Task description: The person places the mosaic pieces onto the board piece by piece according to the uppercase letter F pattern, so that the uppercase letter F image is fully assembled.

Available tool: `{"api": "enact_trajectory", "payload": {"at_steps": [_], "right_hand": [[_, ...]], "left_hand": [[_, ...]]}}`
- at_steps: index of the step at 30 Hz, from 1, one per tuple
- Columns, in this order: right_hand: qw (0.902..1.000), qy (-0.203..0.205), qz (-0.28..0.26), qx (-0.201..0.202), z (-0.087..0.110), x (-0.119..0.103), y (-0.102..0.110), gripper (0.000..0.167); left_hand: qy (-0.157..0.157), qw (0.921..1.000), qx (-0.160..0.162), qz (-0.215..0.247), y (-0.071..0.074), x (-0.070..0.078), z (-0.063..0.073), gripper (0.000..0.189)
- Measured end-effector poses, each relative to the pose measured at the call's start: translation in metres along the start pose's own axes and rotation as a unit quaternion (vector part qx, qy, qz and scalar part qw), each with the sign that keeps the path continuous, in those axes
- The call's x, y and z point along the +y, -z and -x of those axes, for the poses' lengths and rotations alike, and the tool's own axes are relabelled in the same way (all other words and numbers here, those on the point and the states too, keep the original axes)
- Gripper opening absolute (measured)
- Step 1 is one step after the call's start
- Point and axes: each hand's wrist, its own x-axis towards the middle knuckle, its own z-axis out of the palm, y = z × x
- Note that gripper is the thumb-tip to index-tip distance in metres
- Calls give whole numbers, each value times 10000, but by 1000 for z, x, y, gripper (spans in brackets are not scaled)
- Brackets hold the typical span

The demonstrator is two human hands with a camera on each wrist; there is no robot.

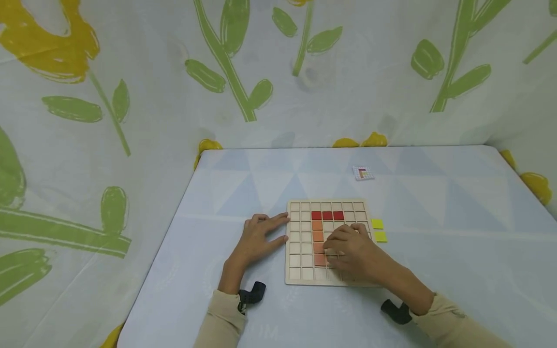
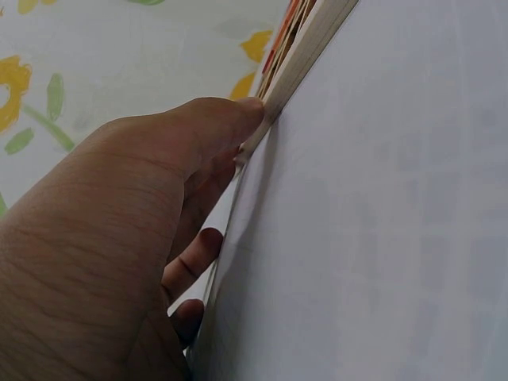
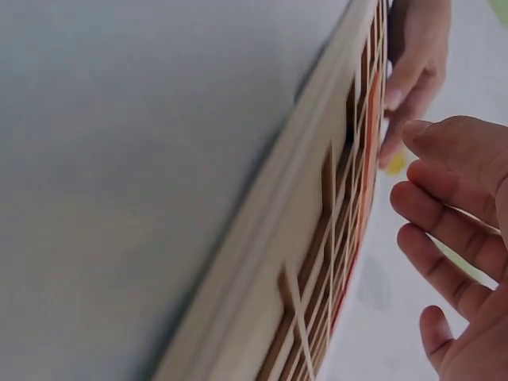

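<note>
A wooden grid board (image 1: pixel 287 261) lies flat on the table. Three red square tiles (image 1: pixel 327 215) form a row in its upper part, and a column of orange tiles (image 1: pixel 318 236) runs down below the leftmost one. Spread fingers of my left hand (image 1: pixel 256 239) touch the board's left edge, the thumb tip against its side in the left wrist view. Over the lower right of the grid hovers my right hand (image 1: pixel 357 251), its fingertips close to the lower orange tiles. Loosely bent fingers (image 3: pixel 448 226) in the right wrist view show nothing held. Cells beneath this hand are hidden.
Two yellow tiles (image 1: pixel 380 237) lie just off the board's right edge. Behind the board is a small card (image 1: pixel 363 172) printed with a coloured grid pattern. A flower-patterned curtain (image 1: pixel 357 96) hangs beyond the table's far edge (image 1: pixel 278 149). Both wrists carry black camera mounts (image 1: pixel 257 292).
</note>
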Motion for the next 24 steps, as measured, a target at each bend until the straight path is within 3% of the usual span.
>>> {"api": "enact_trajectory", "payload": {"at_steps": [9,17,24], "right_hand": [[9990,-48,112,430,10,29,15,29],[9981,-509,236,272,22,47,34,28],[9924,-1169,376,-79,31,61,45,26]], "left_hand": [[34,10000,-24,16,0,0,1,52],[-92,9999,120,43,0,2,1,51],[-125,9998,174,-17,0,2,2,51]]}}
